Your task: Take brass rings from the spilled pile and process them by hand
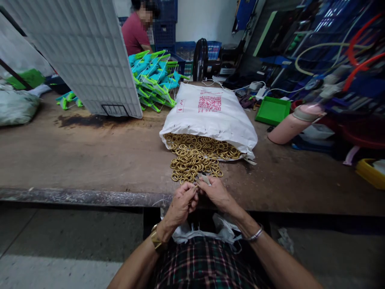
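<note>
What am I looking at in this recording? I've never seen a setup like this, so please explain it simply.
There is no machine here, just a person's two bare hands. The single picture comes from a camera on that person's head, looking forward and down. The left hand is curled, its fingertips close to the right hand, which grips a flat, pale grey piece. Whatever the left fingertips hold is too small to make out.

Just beyond them, gold-coloured rings spill from the open mouth of a white sack onto the brown table. Further right are a green tray and a pink bottle. Behind, a person in a red top is partly hidden.
</note>
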### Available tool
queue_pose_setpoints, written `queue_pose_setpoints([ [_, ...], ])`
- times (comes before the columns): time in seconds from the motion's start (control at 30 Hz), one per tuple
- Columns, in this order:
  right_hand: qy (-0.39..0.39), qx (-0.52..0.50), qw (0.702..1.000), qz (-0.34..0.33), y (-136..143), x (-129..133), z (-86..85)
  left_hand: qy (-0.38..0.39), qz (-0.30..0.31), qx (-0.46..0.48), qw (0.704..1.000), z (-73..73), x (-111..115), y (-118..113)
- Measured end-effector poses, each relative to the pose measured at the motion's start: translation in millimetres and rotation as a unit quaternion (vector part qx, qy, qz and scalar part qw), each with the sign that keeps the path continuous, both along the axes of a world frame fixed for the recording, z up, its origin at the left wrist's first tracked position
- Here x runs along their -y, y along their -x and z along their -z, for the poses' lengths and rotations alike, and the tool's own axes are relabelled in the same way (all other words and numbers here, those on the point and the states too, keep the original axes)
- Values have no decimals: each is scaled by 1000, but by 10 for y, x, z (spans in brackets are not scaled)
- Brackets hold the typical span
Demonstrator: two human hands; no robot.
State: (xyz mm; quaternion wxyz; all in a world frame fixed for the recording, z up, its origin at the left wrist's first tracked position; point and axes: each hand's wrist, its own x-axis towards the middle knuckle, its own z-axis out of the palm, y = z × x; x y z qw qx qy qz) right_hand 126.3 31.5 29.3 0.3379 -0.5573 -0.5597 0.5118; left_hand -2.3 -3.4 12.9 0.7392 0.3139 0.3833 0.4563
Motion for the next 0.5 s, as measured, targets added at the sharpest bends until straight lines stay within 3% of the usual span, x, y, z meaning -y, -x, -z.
queue_pose_setpoints([
  [0.17, -15, 15, 1000, -9, -2, 9, 25, 35, 6, 50, 998, 2, 13, 20],
  [0.27, -81, 103, 991, -11, -23, 44, 53, 33, -10, 48, 998, -4, 14, 34],
  [0.4, -177, 268, 944, -78, -44, 124, 71, 7, -31, 22, 999, -3, 9, 37],
  [0.5, -187, 356, 908, -115, -33, 165, 56, -7, -37, -11, 999, 6, 12, 36],
])
